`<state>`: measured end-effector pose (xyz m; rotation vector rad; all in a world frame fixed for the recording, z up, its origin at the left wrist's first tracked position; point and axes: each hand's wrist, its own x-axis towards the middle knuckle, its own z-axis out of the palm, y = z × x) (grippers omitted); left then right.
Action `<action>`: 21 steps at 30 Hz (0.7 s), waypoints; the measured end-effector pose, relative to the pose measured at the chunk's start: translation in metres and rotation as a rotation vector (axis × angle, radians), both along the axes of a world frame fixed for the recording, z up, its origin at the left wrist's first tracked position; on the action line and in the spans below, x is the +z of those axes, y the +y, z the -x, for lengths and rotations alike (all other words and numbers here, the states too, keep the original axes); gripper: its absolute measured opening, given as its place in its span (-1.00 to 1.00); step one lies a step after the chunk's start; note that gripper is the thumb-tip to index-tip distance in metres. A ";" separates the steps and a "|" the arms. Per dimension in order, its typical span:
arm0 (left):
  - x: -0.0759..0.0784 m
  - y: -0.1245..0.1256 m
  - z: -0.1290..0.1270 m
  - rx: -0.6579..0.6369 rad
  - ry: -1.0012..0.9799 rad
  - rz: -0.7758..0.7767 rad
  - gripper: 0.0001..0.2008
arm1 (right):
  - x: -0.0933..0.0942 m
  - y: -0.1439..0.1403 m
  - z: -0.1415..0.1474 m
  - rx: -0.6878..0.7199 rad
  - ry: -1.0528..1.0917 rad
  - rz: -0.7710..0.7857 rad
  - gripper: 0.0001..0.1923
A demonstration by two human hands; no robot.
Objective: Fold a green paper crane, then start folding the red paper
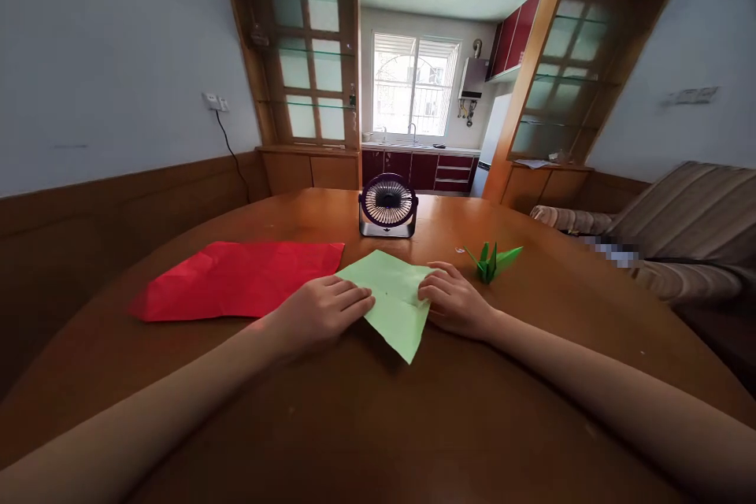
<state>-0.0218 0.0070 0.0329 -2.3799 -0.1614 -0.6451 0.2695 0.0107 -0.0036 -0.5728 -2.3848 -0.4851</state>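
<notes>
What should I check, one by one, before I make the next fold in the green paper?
1. Green paper lies flat on the table: ok.
2. Left hand presses its left edge: ok.
3. Right hand presses its right edge: ok.
4. Red paper lies apart from the green paper: cannot tell, their edges look close.
5. Folded crane is out of the way: ok.
6. Fan is off: cannot tell.

folded paper [393, 295]: pale green, plain
paper sheet [236, 279]: bright red, plain, creased
paper crane [491, 260]: darker green
desk fan [388, 205]: dark purple rim, white grille
tabletop [366, 417]: glossy reddish-brown wood
sofa [691, 224]: beige and brown stripes
kitchen cabinets [422, 169]: dark red
</notes>
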 end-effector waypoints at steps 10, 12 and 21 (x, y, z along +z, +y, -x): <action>-0.017 0.001 0.003 0.065 0.000 0.185 -0.74 | 0.004 -0.007 -0.014 0.073 -0.078 0.373 -0.76; -0.018 0.002 0.003 0.089 0.026 0.217 -0.74 | 0.003 -0.008 -0.013 0.077 -0.070 0.406 -0.75; -0.019 0.001 0.005 0.180 0.132 0.333 -0.74 | 0.003 -0.013 -0.022 0.128 -0.061 0.435 -0.76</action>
